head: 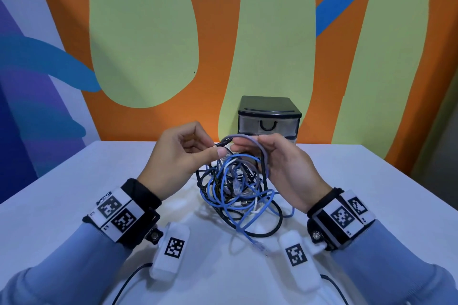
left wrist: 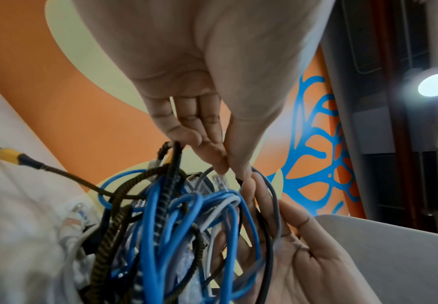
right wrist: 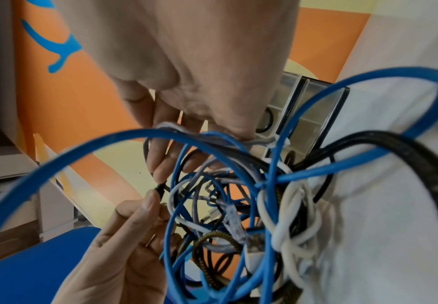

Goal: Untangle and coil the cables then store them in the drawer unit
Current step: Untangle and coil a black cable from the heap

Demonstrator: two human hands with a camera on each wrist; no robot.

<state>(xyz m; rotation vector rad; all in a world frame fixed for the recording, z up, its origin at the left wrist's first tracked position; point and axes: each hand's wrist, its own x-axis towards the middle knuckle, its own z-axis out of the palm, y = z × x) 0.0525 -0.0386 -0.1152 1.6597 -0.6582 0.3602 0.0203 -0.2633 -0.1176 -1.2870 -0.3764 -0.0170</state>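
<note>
— While the cable tangle [head: 235,190] is lying on the white surface [head: 74,181], what are the hands doing?
— The left hand [head: 178,156] is pinching a dark plug end [head: 223,143] with its fingers; the right hand [head: 285,168] is gripping a grey cable [head: 247,137]; the closed drawer unit [head: 269,116] is standing just behind.

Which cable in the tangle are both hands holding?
The grey cable: the left hand pinches its dark plug end and the right hand holds its loop above the pile. The blue cable, black cable and white cable stay in the heap.
</note>
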